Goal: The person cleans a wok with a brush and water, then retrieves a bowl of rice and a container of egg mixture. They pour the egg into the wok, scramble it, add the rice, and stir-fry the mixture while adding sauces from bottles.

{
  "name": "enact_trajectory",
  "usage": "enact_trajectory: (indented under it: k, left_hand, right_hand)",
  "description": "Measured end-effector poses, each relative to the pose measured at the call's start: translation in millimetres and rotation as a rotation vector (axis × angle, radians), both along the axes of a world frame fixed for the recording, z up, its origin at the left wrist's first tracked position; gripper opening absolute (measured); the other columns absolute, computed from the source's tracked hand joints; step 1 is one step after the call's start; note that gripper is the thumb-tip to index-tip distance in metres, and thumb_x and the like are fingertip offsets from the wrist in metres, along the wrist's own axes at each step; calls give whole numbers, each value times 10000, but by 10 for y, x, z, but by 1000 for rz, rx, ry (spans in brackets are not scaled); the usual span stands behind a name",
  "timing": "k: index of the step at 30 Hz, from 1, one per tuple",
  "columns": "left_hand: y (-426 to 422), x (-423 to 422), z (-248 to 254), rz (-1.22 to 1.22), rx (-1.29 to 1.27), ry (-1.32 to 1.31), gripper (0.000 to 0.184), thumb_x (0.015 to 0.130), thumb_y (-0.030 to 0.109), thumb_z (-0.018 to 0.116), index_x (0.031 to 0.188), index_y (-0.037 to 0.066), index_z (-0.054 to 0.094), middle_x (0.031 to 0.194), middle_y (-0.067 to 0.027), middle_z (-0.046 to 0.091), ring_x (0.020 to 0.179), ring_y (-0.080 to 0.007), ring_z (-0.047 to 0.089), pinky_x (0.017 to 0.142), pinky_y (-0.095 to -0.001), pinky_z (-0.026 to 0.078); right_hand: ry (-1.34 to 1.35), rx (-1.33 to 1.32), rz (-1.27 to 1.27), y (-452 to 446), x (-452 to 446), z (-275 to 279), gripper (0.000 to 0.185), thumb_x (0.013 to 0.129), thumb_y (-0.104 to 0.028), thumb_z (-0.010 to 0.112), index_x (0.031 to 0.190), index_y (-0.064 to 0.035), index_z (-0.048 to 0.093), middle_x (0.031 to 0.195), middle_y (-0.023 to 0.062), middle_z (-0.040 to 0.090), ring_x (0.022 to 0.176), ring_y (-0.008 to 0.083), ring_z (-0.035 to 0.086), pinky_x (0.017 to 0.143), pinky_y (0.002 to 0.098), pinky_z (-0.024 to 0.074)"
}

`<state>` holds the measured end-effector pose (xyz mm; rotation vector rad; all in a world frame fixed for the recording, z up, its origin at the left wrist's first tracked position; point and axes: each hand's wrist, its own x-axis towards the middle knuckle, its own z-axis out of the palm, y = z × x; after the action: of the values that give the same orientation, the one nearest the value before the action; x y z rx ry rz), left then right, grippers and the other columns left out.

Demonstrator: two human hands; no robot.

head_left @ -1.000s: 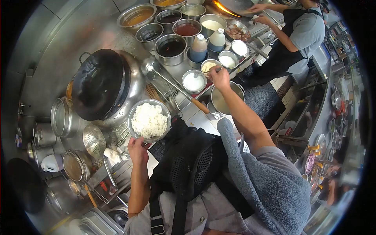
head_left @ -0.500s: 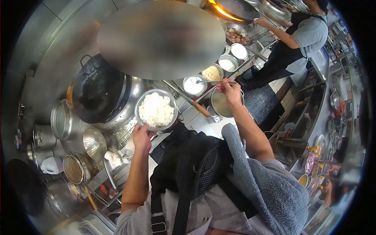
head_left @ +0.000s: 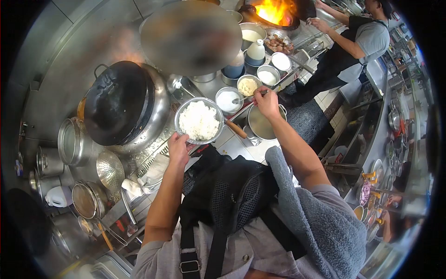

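Observation:
My left hand (head_left: 179,148) grips the lower left rim of a round metal bowl (head_left: 204,141) heaped with white rice (head_left: 199,118). In my right hand (head_left: 268,103), the fingers are closed on the handle of a small metal spoon (head_left: 247,98). The spoon's head is at a metal tub of white granules (head_left: 227,99); whether it touches them I cannot tell. Just behind it stands a tub of pale yellow seasoning (head_left: 248,86). Below my right hand is a pot of cloudy liquid (head_left: 261,124). A wooden handle (head_left: 236,129) sticks out between the bowl and the pot.
A large dark wok (head_left: 118,103) rests on the stove at left, with a perforated strainer (head_left: 110,170) nearby. Tall flames (head_left: 276,11) rise at the back, where another person (head_left: 357,44) works. Squeeze bottles (head_left: 255,50) stand behind the tubs. A blurred patch hides part of the stove.
My left hand has carried the rice bowl to the right, closer to the tubs. My right hand and the spoon have shifted slightly left. The flames at the back have grown.

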<state>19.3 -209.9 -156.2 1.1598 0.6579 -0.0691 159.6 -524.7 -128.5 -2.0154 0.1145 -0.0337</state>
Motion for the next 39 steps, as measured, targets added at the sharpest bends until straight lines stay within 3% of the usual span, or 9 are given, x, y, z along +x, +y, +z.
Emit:
enact_trajectory:
  k: [6, 10, 16, 25, 29, 31, 32, 36, 39]
  left_hand:
    - [101, -169, 33, 61, -4, 22, 260, 823, 22, 528, 1082, 31, 556, 1039, -105, 629, 871, -225, 649, 738, -374, 572]
    - [168, -247, 42, 94, 18, 49, 263, 824, 21, 530, 1086, 27, 558, 1037, -107, 630, 875, -227, 650, 737, -377, 572]
    - [215, -252, 38, 109, 5, 28, 265, 820, 16, 534, 1084, 25, 563, 1012, -105, 637, 874, -229, 655, 732, -372, 574]
    - [97, 3, -19, 44, -11, 4, 263, 810, 12, 535, 1070, 30, 569, 1021, -114, 645, 868, -229, 663, 719, -367, 578]
    - [74, 207, -129, 37, 23, -8, 279, 798, 12, 546, 1076, 27, 564, 1008, -120, 646, 859, -242, 666, 686, -357, 579]
    - [-26, 320, -23, 28, 38, 23, 289, 794, 7, 550, 1082, 24, 558, 1006, -121, 645, 854, -246, 664, 663, -351, 577]
    - [-41, 367, -19, 30, 19, 23, 293, 794, 5, 551, 1087, 22, 558, 1014, -120, 639, 847, -248, 660, 646, -350, 575]
    - [-79, 386, 22, 20, -1, -11, 309, 793, 15, 554, 1102, 28, 560, 1039, -122, 627, 901, -262, 651, 701, -398, 572]
    - [-28, 273, 39, 14, -1, -18, 334, 800, 21, 546, 1134, 30, 550, 1062, -118, 631, 929, -258, 651, 740, -404, 572]
  right_hand:
    - [43, 14, 8, 56, 142, -231, 231, 884, -178, 524, 844, 30, 614, 683, 132, 692, 590, 166, 675, 601, 305, 543]
    - [70, 286, -62, -40, 118, -302, 202, 892, -140, 523, 824, 30, 608, 687, 127, 678, 547, 155, 629, 527, 284, 518]
    - [32, 439, -111, -263, -119, -105, 163, 895, -124, 527, 844, 9, 607, 672, 85, 648, 544, 128, 589, 515, 253, 475]
    - [15, 599, -76, -269, -242, -53, 159, 912, -111, 522, 875, 14, 615, 714, 94, 656, 587, 131, 602, 547, 250, 484]
    - [-13, 714, -11, -46, -353, 342, 157, 926, -108, 526, 885, 15, 614, 717, 96, 656, 600, 136, 609, 562, 254, 492]
    - [-34, 604, 97, 39, -336, 475, 175, 941, -122, 527, 907, 27, 613, 737, 96, 668, 637, 146, 632, 591, 260, 508]
    - [-170, 256, 109, 41, -310, 553, 196, 945, -134, 525, 922, 36, 618, 753, 106, 682, 661, 155, 655, 617, 273, 523]
    - [-294, 38, -105, -318, 20, 277, 194, 927, -151, 547, 915, 26, 625, 702, 125, 683, 632, 171, 676, 612, 297, 527]
    - [-223, -3, -235, -608, 147, -58, 185, 921, -162, 553, 902, 5, 630, 684, 116, 687, 616, 193, 682, 598, 318, 525]
